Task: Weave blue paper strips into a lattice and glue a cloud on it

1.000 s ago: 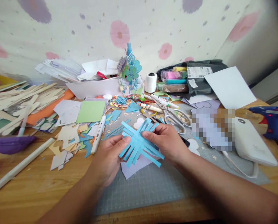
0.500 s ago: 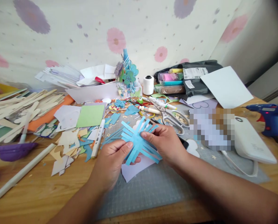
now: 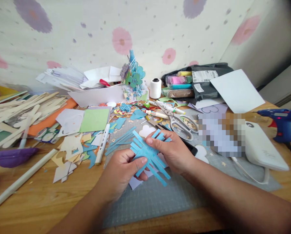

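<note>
A piece of woven blue paper strips, its loose ends sticking out on all sides, is held between both hands above the grey cutting mat. My left hand pinches its lower left side, thumb on top. At the upper right, my right hand grips it with thumb on top and fingers beneath. Under the weave lies a pale purple paper, partly covered. Just beyond are a white cloud-shaped cutout and several loose blue strips.
Scissors and markers lie around the mat. Paper scraps and wooden sticks cover the left side. On the right are a white power bank with a cable and a blue glue gun. A thread spool stands at the back.
Both hands have shifted the woven strips slightly down and toward me, and the weave has turned a little. The white cutout and loose strips behind it show more now.
</note>
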A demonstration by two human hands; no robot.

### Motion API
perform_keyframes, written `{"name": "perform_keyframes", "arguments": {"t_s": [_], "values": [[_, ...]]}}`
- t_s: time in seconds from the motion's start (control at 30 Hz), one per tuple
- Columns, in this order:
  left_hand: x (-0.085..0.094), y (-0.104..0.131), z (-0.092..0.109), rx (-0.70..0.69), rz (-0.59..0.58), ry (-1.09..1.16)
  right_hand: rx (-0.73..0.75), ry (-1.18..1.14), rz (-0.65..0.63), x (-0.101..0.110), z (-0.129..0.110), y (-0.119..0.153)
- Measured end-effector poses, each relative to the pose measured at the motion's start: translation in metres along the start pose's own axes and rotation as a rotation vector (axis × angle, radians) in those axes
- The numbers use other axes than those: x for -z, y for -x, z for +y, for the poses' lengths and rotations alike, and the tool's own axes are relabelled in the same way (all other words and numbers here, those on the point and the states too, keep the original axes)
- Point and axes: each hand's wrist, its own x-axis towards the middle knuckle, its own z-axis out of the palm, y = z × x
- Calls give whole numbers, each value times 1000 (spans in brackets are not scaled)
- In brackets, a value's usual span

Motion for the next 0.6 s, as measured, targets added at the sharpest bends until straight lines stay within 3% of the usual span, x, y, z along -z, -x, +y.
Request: {"name": "perform_keyframes", "arguments": {"t_s": [0.23, 0.4, 0.6], "values": [[1, 2, -2, -31, -33, 26, 198, 272, 72, -1, -4, 1], [-4, -2, 0, -89, 85, 247, 235, 358, 39, -3, -4, 2], [-7, -3, 0, -98, 240, 170, 264, 429, 71, -6, 1, 2]]}}
